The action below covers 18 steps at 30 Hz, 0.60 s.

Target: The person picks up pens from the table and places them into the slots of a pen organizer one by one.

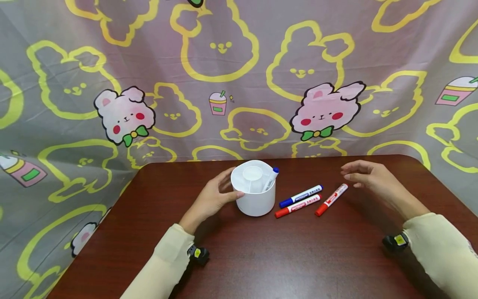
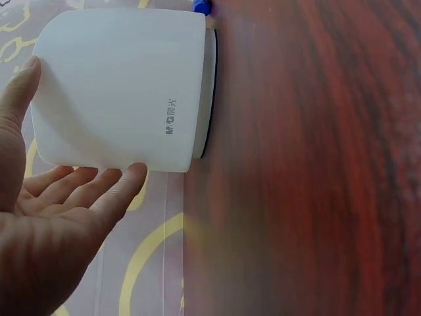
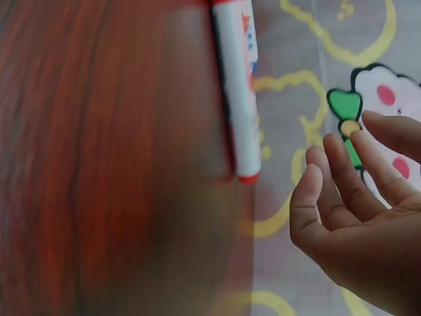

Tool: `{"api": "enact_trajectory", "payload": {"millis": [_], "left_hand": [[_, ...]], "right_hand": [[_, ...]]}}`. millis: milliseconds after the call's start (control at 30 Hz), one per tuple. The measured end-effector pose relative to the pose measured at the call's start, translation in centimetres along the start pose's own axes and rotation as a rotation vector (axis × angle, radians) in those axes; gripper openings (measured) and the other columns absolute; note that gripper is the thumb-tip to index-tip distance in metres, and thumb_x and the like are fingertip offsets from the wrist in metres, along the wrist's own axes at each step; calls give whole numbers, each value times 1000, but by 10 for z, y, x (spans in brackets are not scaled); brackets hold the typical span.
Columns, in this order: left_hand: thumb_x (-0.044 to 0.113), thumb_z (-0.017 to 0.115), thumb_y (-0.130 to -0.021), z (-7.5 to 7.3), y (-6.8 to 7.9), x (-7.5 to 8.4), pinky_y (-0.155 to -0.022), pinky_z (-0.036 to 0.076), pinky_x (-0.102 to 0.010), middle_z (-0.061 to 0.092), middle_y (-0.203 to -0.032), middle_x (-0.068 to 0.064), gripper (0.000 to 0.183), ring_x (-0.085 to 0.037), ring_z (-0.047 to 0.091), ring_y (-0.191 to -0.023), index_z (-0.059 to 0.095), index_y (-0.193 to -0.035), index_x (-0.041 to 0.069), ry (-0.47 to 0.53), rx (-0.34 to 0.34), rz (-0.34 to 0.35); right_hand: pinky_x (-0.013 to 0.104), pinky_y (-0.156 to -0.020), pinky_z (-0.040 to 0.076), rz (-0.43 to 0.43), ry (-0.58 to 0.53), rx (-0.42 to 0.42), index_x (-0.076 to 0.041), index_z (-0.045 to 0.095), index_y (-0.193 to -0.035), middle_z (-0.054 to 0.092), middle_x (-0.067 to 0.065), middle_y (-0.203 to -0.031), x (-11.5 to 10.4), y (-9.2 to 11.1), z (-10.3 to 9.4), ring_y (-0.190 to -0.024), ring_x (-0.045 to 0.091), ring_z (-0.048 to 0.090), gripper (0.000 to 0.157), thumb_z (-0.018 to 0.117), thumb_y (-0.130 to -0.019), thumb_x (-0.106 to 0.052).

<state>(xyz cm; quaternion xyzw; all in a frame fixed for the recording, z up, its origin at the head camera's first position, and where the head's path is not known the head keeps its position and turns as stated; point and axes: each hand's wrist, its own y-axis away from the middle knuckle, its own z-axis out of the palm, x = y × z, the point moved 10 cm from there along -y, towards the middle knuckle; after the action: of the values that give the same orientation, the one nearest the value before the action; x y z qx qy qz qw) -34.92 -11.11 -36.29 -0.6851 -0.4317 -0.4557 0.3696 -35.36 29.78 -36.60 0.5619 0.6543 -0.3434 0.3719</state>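
A round white pen holder (image 1: 256,205) stands upright on the table with a blue-capped marker (image 1: 271,178) leaning in one compartment. My left hand (image 1: 212,198) holds its left side, thumb at the near rim and fingers round the far side; the left wrist view also shows the holder's plain wall (image 2: 125,92). To its right lie a blue marker (image 1: 301,196) and a red marker (image 1: 298,206), side by side. Another red marker (image 1: 331,199) lies at an angle farther right. Just beyond that one hovers my right hand (image 1: 377,182), fingers loosely bent and holding nothing.
The dark brown wooden table (image 1: 254,257) reaches back to a hanging cloth (image 1: 239,95) printed with cartoon rabbits and drinks. Its rounded far right corner shows behind my right hand.
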Motion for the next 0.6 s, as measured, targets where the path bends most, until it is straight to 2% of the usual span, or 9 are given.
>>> {"api": "enact_trajectory", "payload": {"millis": [167, 300, 433, 500, 600], "left_hand": [[8, 81, -92, 2, 1, 3, -116, 46, -46, 41, -166, -11, 83, -32, 42, -152, 37, -162, 9, 16, -20, 10], [4, 80, -91, 7, -1, 6, -117, 44, -50, 39, -166, -15, 86, -36, 41, -152, 32, -163, 5, 42, -51, 29], [2, 82, -89, 11, -4, 7, -119, 42, -50, 43, -163, -14, 91, -33, 44, -150, 30, -164, 8, 59, -66, 39], [2, 83, -87, 13, -6, 8, -119, 43, -48, 45, -161, -12, 94, -30, 47, -147, 30, -164, 10, 51, -65, 39], [1, 84, -85, 16, -8, 7, -117, 45, -44, 47, -157, -10, 96, -28, 50, -142, 29, -163, 13, 52, -64, 31]], "right_hand": [[26, -82, 58, 42, -5, -24, 3, 57, -139, 69, -29, -103, 13, -1, -3, -99, -3, 67, 46, 67, -104, -24], [27, -82, 59, 55, -11, -46, 5, 56, -141, 71, -25, -106, 20, -2, -3, -99, 0, 67, 48, 66, -103, -23], [27, -82, 60, 58, -23, -65, 7, 55, -140, 72, -21, -109, 24, -5, -1, -98, 2, 67, 48, 68, -102, -20], [27, -82, 60, 57, -12, -82, 7, 56, -140, 74, -13, -115, 26, -6, 2, -98, 3, 67, 48, 68, -102, -19], [27, -83, 60, 61, 16, -111, 6, 57, -140, 72, 7, -128, 27, -8, 6, -98, 3, 65, 46, 67, -102, -18]]}}
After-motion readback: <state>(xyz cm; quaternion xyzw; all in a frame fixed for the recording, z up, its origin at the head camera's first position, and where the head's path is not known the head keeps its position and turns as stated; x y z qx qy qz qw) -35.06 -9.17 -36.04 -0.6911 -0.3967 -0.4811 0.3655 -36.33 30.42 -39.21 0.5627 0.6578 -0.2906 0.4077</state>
